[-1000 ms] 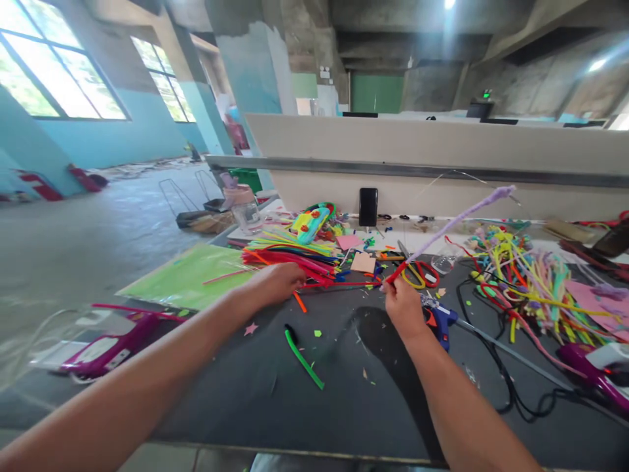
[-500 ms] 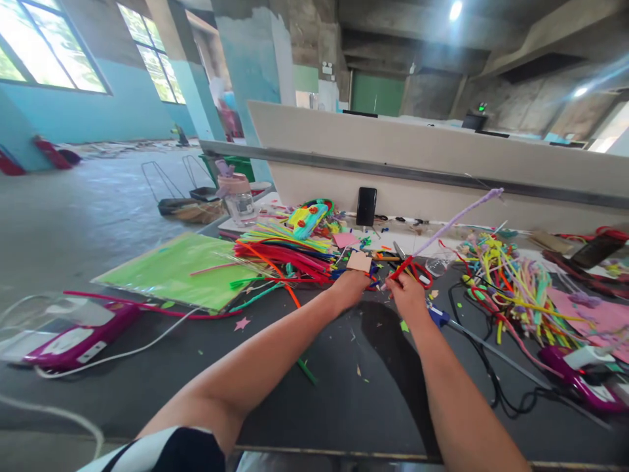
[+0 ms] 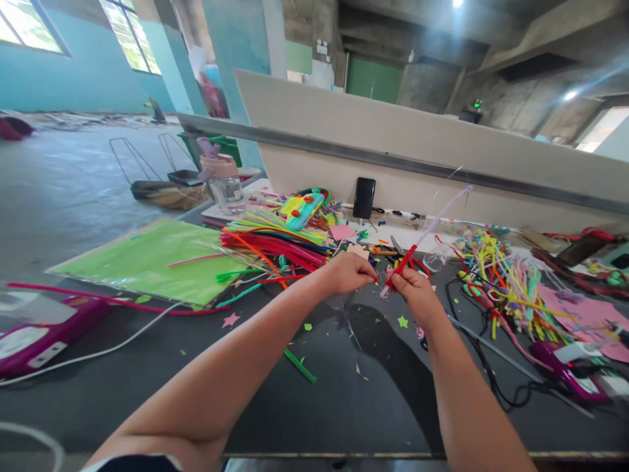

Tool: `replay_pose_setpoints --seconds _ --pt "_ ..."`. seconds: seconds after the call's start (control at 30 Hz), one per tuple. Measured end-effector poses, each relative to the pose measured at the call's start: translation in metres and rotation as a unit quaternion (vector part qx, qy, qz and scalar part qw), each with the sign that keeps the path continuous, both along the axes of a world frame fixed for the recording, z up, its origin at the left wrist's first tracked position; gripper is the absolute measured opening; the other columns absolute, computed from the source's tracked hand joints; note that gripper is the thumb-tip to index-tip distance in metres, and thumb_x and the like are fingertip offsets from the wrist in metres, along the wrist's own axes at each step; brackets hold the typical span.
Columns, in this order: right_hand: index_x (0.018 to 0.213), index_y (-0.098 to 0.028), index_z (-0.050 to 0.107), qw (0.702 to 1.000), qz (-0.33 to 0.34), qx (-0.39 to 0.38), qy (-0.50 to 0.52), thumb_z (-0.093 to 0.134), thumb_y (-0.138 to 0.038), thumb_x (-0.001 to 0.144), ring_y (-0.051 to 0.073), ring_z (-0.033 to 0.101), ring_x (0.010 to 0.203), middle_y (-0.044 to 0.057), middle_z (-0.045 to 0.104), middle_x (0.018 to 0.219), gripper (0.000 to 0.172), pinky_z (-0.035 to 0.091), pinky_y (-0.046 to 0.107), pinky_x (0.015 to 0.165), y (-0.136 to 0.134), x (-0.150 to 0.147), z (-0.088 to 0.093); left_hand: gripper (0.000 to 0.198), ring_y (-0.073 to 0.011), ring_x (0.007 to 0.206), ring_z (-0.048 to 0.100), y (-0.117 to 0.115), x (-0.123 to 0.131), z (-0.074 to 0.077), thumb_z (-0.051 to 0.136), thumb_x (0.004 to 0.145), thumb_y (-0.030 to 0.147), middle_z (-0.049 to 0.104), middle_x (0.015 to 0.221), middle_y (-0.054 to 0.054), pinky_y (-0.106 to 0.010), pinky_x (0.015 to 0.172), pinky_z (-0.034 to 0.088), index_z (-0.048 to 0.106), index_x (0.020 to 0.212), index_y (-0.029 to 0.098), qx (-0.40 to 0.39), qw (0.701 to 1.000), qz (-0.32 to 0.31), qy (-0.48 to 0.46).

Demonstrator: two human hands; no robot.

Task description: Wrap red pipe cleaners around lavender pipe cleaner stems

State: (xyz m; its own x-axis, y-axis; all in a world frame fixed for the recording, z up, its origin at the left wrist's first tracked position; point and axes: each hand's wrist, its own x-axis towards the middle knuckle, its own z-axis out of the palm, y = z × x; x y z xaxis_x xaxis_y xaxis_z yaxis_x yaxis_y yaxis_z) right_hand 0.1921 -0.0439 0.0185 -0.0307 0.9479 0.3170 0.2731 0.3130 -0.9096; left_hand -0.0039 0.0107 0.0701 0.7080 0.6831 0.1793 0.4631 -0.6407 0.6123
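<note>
My right hand [image 3: 415, 288] is closed around a lilac pipe cleaner [image 3: 445, 213] that slants up and to the right. Red pipe cleaner [image 3: 405, 260] is wrapped around its lower part, and a pale end pokes out below the fingers. Just to the left, my left hand [image 3: 348, 272] is pinched, with a bit of red fuzzy stem showing at the fingertips. Behind the left hand lies a beige paper piece [image 3: 358, 251], partly covered. Scissors [image 3: 397, 245] with red handles rest behind the right hand, their handles partly hidden.
A bundle of coloured pipe cleaners [image 3: 280, 246] lies left of centre, beside a green sheet pack [image 3: 137, 259]. More tangled stems [image 3: 511, 282] are at the right. A phone [image 3: 364, 198] leans on the divider. Purple power strips [image 3: 565, 373] and cables lie on both sides.
The view has shifted, so the table sits further left and higher. The lilac stem's pale lower end now shows below my right fingers. My left fingers have turned, with red at their tips.
</note>
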Motion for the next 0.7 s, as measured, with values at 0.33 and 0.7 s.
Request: replay_pose_setpoints --seconds 0.33,0.7 --pt "0.084 -0.018 0.061 0.997 0.03 0.013 0.077 0.055 -0.039 0.081 0.015 0.052 0.069 0.002 0.057 0.074 0.021 0.043 0.027 0.066 -0.001 -0.001 -0.003 0.026 -0.0074 0.046 0.046 -0.022 0.011 0.005 0.051 0.075 0.031 0.061 0.06 0.001 -0.019 0.047 0.034 0.069 0.078 0.012 -0.159 0.985 -0.001 -0.073" --pt "0.086 -0.019 0.058 0.995 0.03 0.04 0.086 0.052 -0.039 0.082 0.016 0.051 0.072 0.003 0.055 0.08 0.021 0.043 0.029 0.068 -0.004 0.004 0.003 0.038 -0.0037 0.044 0.036 -0.034 0.021 -0.003 0.067 0.064 0.047 0.054 0.059 0.001 -0.018 0.041 0.02 0.063 0.075 0.011 -0.396 0.896 -0.029 -0.2"
